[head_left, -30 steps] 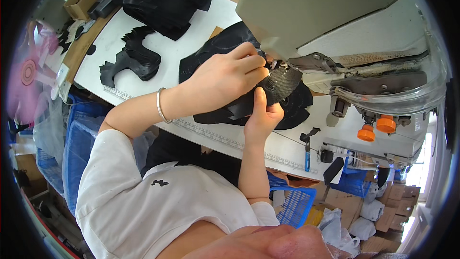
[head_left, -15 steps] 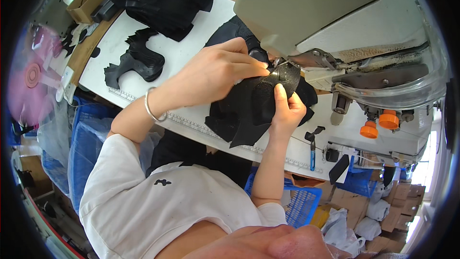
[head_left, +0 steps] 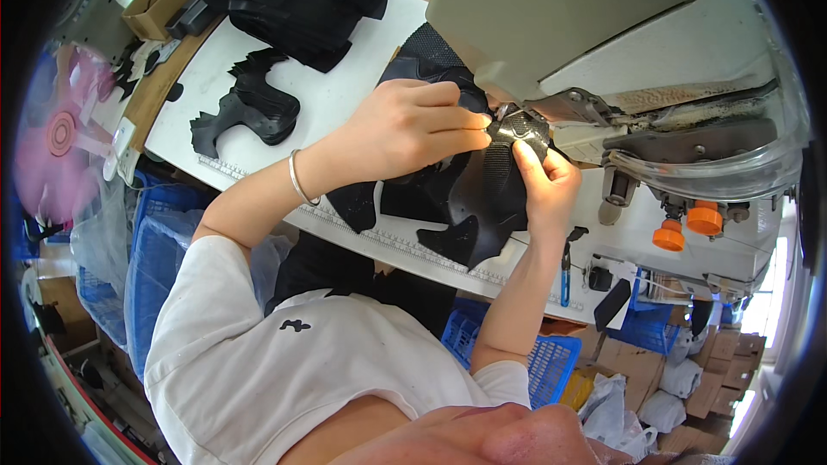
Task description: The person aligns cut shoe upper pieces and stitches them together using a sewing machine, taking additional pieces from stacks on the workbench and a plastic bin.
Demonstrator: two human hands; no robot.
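A black fabric piece (head_left: 465, 198) with mesh panels and smooth, shiny areas lies under the head of a sewing machine (head_left: 594, 9). My left hand (head_left: 422, 125), a silver bangle on its wrist, is closed with its fingertips pinching the piece just left of the needle area. On the near right side my right hand (head_left: 551, 191) grips the mesh part, thumb on top and fingers mostly hidden below. The needle point itself is hard to make out. Pointed flaps of the piece hang toward the table's front edge.
Left on the white table (head_left: 194, 116) sits a small stack of curved black pieces (head_left: 258, 103), with a taller black pile (head_left: 293, 0) behind. A ruler strip (head_left: 396, 245) runs along the front edge. Blue-handled snips (head_left: 565, 280) lie right. A pink fan (head_left: 60, 133) stands far left.
Both hands have moved slightly right, the right one more. The black piece has turned under the machine, and its flaps now spread differently along the front edge.
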